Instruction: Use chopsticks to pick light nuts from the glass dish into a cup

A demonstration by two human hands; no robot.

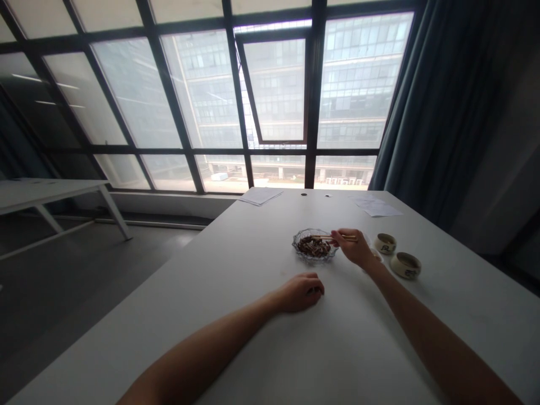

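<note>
Right hand [353,241]: fingers are together, clamped on a pair of chopsticks, with the back of the hand up; it's over on the far side of the glass bowl's right edge.
Chopsticks [324,237]: pale, wooden-looking, slim, lying nearly level and pointing left; the tips reach in over the bowl's contents. Can't tell if they're pinching a piece, too small from here.
Dark pieces [313,246]: a loose heap of brown, thin, stick-like bits with some lighter ones mixed in, sitting inside the bowl. Too blurry to say what they are, sorry.
Glass bowl [316,260]: clear, wide and shallow, wavy faceted rim, upright on the table right ahead of the left hand.
Left hand [298,292]: down at the tabletop, nearer the camera than the bowl and apart from it; fingers curled loosely inward, with a small gap by the thumb.
Small dish [377,256]: pale, mostly tucked behind the right hand and wrist, so not much to go on.
Cups: two squat cream ones with dark characters, one farther back [385,243] and one closer [405,266], both right of the right hand.
White table [236,270]: long, runs toward the windows, paper sheets [260,196] at its far left corner.
</note>
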